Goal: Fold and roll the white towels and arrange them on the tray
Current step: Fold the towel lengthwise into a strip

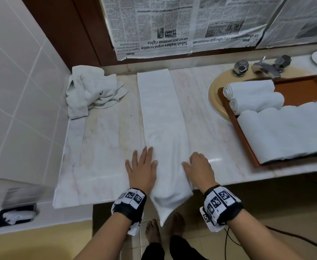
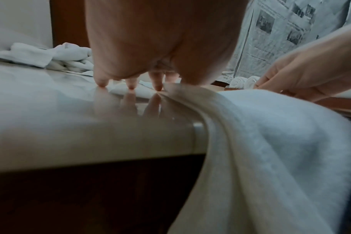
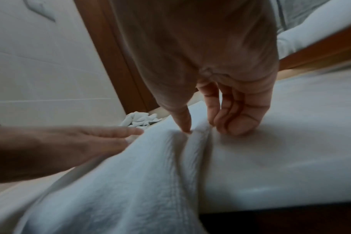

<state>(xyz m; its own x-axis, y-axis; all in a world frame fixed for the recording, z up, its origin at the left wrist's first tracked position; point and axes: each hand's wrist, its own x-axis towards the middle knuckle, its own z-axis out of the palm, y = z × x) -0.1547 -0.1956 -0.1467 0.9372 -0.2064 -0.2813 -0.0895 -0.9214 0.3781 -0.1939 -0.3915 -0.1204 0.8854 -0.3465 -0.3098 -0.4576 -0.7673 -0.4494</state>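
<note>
The folded towel (image 1: 159, 117) lies as a long narrow strip on the counter (image 1: 105, 139), its long axis running from the upper middle of the head view down to the lower middle, where its near end hangs over the counter's front edge.

The left hand (image 1: 142, 170) lies flat at the strip's left edge in the lower middle of the frame, palm down, wrist over the counter edge. Its fingers (image 2: 157, 82) are straight and spread, the tips touching the counter and the towel's edge.

The right hand (image 1: 199, 168) rests on the strip's right edge, knuckles raised. Its fingers (image 3: 238, 120) are curled down onto the counter beside the cloth, while the thumb presses into a ridge of towel; whether cloth is truly pinched between them cannot be told.

At the right of the head view a brown tray (image 1: 302, 87) sits over the sink (image 1: 215, 96), carrying two rolled towels (image 1: 251, 94) and a larger folded white towel (image 1: 289, 132) in front of them. A crumpled towel pile (image 1: 90, 91) lies at the upper left of the counter, against the tiled wall (image 1: 19, 87).
</note>
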